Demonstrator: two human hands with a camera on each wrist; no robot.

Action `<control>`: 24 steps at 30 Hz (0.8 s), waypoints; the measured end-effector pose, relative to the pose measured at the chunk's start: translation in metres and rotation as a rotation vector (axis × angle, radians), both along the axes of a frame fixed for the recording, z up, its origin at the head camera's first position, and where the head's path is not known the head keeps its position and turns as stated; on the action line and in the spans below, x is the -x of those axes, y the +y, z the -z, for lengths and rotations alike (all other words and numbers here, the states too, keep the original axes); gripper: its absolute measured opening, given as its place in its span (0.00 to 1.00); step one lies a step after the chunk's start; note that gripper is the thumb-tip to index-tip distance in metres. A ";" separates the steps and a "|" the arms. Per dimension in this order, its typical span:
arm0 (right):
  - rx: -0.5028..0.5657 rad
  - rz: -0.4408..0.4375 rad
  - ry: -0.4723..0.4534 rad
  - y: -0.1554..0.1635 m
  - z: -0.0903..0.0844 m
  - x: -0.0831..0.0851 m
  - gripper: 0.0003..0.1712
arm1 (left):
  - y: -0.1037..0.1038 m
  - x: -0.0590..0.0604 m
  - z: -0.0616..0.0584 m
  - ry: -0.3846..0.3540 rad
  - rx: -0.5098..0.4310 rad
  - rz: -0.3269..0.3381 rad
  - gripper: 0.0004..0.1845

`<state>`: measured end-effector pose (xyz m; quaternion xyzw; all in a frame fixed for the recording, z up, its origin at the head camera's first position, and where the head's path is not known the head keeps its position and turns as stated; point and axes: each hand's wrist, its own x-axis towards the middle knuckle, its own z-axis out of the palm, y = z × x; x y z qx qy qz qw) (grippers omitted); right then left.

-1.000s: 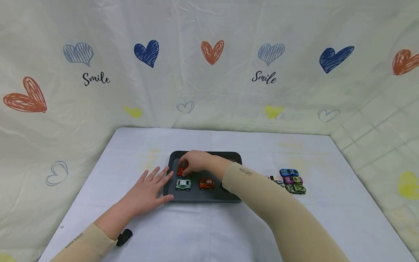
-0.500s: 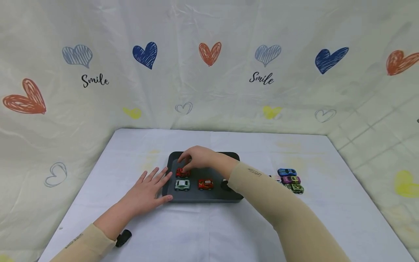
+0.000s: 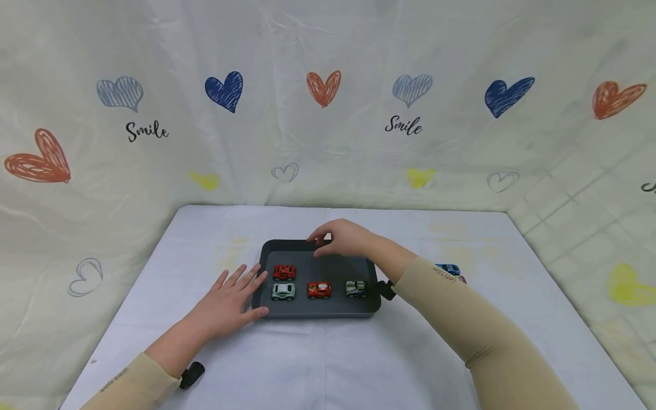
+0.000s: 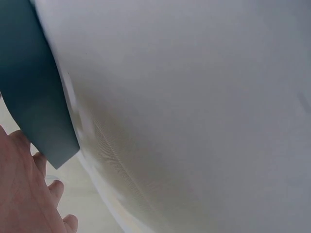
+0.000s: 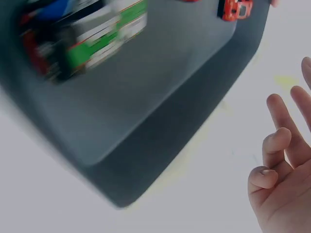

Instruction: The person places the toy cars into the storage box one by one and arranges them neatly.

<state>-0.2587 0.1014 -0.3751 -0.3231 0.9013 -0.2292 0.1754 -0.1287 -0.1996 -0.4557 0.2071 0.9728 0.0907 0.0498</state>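
The right hand (image 3: 344, 238) hovers empty, fingers loosely curled, over the dark tray (image 3: 318, 309) (twelve o'clock edge); the left hand (image 3: 229, 297) rests flat at its nine o'clock rim.

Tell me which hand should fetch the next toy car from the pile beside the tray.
Probably the right hand: it hovers empty over the tray, on the side where the loose cars lie. The left hand rests flat against the tray's opposite edge.

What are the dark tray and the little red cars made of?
The dark grey rectangular tray looks like matte plastic: dull, even surface with rounded moulded corners. The two small red toy cars seem painted metal or plastic; their glossy printed bodies leave it open.
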 end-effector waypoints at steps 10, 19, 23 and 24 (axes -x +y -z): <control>-0.032 0.123 0.016 0.068 0.005 -0.011 0.23 | 0.001 -0.002 -0.002 0.007 -0.001 0.001 0.45; -0.100 0.153 0.016 0.135 0.017 -0.028 0.22 | -0.001 0.000 0.002 -0.005 0.010 -0.007 0.46; -0.127 0.155 0.020 0.162 0.020 -0.033 0.21 | -0.002 0.001 0.004 -0.002 0.014 -0.004 0.46; -0.139 0.159 0.018 0.167 0.021 -0.035 0.21 | -0.002 0.001 0.004 -0.001 0.015 -0.003 0.46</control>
